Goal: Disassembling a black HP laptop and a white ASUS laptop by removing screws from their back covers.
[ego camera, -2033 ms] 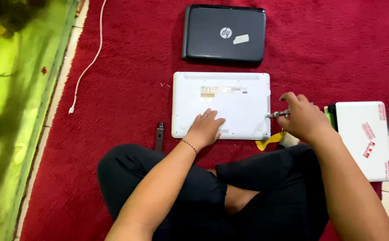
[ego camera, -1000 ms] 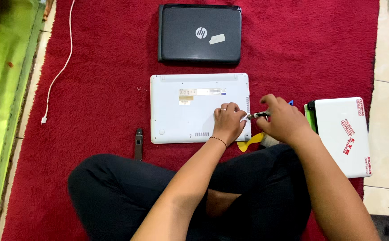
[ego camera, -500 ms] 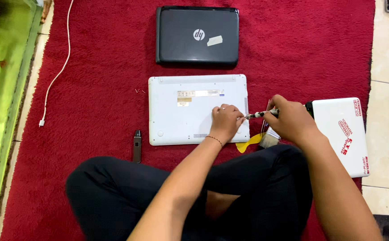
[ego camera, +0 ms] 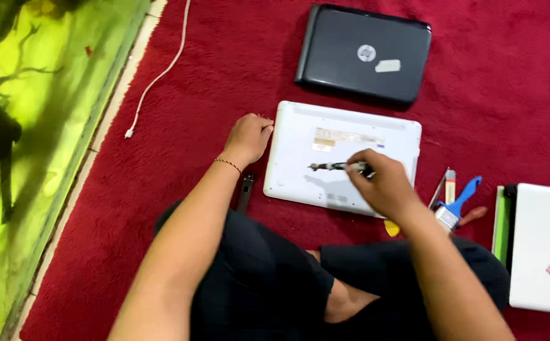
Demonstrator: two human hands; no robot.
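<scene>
Right hand [ego camera: 382,186] grips a screwdriver [ego camera: 338,167] over the white laptop [ego camera: 313,158]; left hand [ego camera: 247,136] (curled) steadies its edge.

Bright even indoor light, soft shadows, mild glare, slight motion blur

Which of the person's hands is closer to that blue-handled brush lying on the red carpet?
The right hand: it sits just left of the blue-handled brush, over the white laptop. The left hand rests at the laptop's far left edge.
</scene>
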